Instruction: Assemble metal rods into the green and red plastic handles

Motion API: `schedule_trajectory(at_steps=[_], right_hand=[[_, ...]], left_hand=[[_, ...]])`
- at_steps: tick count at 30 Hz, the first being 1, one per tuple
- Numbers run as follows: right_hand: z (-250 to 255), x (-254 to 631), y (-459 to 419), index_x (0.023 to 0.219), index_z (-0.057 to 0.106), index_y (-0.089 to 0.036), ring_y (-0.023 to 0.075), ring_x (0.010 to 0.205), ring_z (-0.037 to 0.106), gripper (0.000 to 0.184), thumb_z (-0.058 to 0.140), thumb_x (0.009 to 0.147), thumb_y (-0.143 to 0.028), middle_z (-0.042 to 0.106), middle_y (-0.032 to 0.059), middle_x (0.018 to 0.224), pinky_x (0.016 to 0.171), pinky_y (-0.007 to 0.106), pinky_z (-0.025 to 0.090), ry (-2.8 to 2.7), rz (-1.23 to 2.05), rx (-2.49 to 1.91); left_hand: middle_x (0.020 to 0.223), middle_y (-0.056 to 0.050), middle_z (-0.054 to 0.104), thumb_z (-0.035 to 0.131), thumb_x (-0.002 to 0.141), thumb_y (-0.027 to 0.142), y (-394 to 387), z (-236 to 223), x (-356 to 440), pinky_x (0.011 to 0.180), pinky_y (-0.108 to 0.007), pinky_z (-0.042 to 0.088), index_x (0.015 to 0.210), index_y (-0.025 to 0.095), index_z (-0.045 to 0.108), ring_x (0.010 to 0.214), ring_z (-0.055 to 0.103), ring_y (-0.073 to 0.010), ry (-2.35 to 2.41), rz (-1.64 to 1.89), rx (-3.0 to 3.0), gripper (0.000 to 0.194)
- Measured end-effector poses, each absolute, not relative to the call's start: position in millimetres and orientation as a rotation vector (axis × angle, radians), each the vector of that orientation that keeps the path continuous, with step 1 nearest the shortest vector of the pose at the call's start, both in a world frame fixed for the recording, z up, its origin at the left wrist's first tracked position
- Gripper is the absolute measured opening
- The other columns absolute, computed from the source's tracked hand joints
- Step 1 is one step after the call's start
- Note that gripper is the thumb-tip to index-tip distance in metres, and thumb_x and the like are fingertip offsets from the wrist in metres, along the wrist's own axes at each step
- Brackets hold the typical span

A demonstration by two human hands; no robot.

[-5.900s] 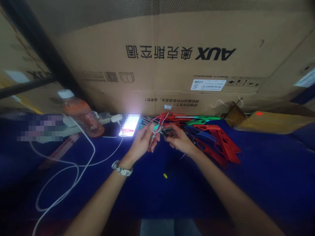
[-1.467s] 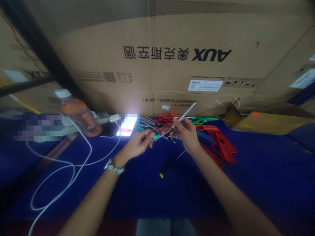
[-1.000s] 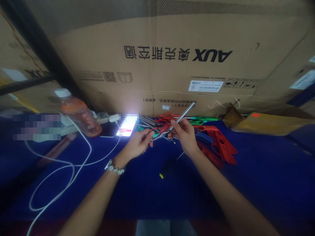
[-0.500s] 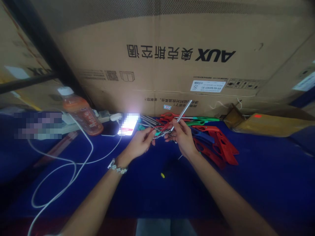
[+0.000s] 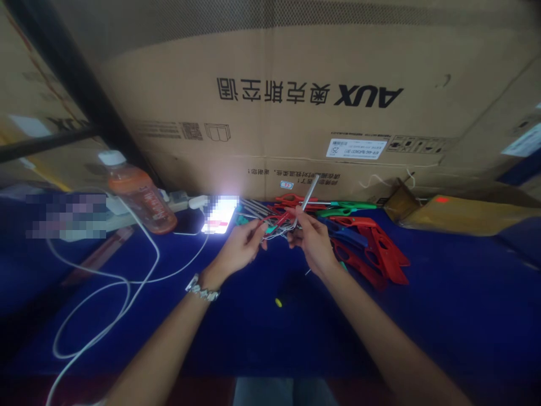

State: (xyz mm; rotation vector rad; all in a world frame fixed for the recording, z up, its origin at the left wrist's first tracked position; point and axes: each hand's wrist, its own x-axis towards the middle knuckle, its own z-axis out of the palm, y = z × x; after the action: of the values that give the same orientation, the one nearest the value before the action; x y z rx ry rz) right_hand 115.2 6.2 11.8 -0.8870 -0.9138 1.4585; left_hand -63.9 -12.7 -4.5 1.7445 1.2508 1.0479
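My right hand grips a slim silvery metal tube between thumb and fingers, its free end tilted up and away. Close to it, my left hand is closed in a pinch on thin pale wires that stretch across to the right fingertips. How the wires meet the tube is hidden by the fingers. Behind the hands lie red and green plastic pieces with finger loops; a green handle is among them. Several red handle shells and a blue one lie right of my right hand.
A lit phone and a tilted drink bottle are at the left, near a looping white cable. A small yellow piece lies on the blue tabletop. Behind stands a large cardboard box; a yellow package sits right.
The metal tube's raised end has swung left and stands steeper. My right hand has shifted slightly, while my left hand stays almost in place.
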Motion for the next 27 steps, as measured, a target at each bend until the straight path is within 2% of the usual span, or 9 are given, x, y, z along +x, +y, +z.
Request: schedule_trajectory(at_steps=[2, 5, 11, 16, 21, 25, 27], right_hand=[[11.7, 113.8, 5.6, 0.091, 0.076, -0.019, 0.0053, 0.04, 0.042, 0.036, 0.08, 0.071, -0.05, 0.052, -0.0065, 0.056, 0.036, 0.019, 0.032, -0.931, 1.428, -0.876], [12.9, 111.5, 5.0, 0.087, 0.076, -0.018, 0.0059, 0.041, 0.041, 0.037, 0.082, 0.068, -0.05, 0.046, -0.008, 0.051, 0.037, 0.02, 0.031, -0.923, 1.435, -0.822], [15.6, 109.5, 2.9, 0.082, 0.076, -0.017, 0.0081, 0.049, 0.05, 0.033, 0.085, 0.064, -0.043, 0.054, -0.0053, 0.055, 0.045, 0.022, 0.04, -0.886, 1.439, -0.769], [17.1, 108.5, 2.0, 0.082, 0.075, -0.016, 0.0086, 0.051, 0.054, 0.031, 0.083, 0.067, -0.042, 0.058, -0.0038, 0.057, 0.047, 0.022, 0.044, -0.873, 1.443, -0.754], [17.9, 109.9, 4.2, 0.076, 0.072, -0.014, 0.0106, 0.046, 0.058, 0.031, 0.083, 0.066, -0.042, 0.057, -0.0043, 0.054, 0.041, 0.022, 0.044, -0.922, 1.34, -0.819], [18.4, 113.1, 9.6, 0.086, 0.065, -0.018, 0.0114, 0.038, 0.056, 0.039, 0.085, 0.063, -0.042, 0.06, -0.006, 0.055, 0.033, 0.022, 0.043, -0.977, 1.267, -0.825], [18.6, 114.4, 13.6, 0.083, 0.06, -0.019, 0.0113, 0.035, 0.054, 0.041, 0.086, 0.062, -0.044, 0.061, -0.0062, 0.054, 0.031, 0.022, 0.042, -1.011, 1.256, -0.828]], left_hand=[[0.059, 0.002, 0.057, 0.042, 0.099, 0.053, -13.2, -4.1, -63.0, 0.038, -0.019, 0.038, 0.076, 0.018, 0.054, 0.038, 0.046, -0.0072, 1.245, 1.04, 1.746, 0.043], [0.06, 0.001, 0.058, 0.042, 0.099, 0.052, -13.7, -3.4, -61.6, 0.038, -0.019, 0.037, 0.076, 0.018, 0.054, 0.038, 0.046, -0.0071, 1.252, 1.026, 1.75, 0.043], [0.06, 0.001, 0.058, 0.042, 0.099, 0.053, -13.3, -4.3, -61.4, 0.038, -0.019, 0.037, 0.077, 0.018, 0.054, 0.038, 0.046, -0.0073, 1.263, 1.025, 1.732, 0.043], [0.06, 0.002, 0.058, 0.042, 0.099, 0.054, -12.7, -4.7, -60.9, 0.038, -0.019, 0.037, 0.078, 0.018, 0.053, 0.038, 0.046, -0.0069, 1.249, 1.033, 1.713, 0.044], [0.059, 0.002, 0.057, 0.042, 0.098, 0.056, -11.7, -5.8, -60.8, 0.035, -0.018, 0.038, 0.079, 0.018, 0.053, 0.037, 0.046, -0.0066, 1.216, 1.031, 1.68, 0.045], [0.059, 0.003, 0.056, 0.044, 0.097, 0.058, -10.4, -7.6, -63.1, 0.033, -0.018, 0.039, 0.079, 0.018, 0.053, 0.035, 0.046, -0.0064, 1.183, 1.029, 1.63, 0.045], [0.058, 0.003, 0.056, 0.044, 0.097, 0.058, -9.5, -8.3, -64.8, 0.033, -0.017, 0.039, 0.079, 0.017, 0.053, 0.035, 0.046, -0.0062, 1.169, 1.028, 1.621, 0.045]])
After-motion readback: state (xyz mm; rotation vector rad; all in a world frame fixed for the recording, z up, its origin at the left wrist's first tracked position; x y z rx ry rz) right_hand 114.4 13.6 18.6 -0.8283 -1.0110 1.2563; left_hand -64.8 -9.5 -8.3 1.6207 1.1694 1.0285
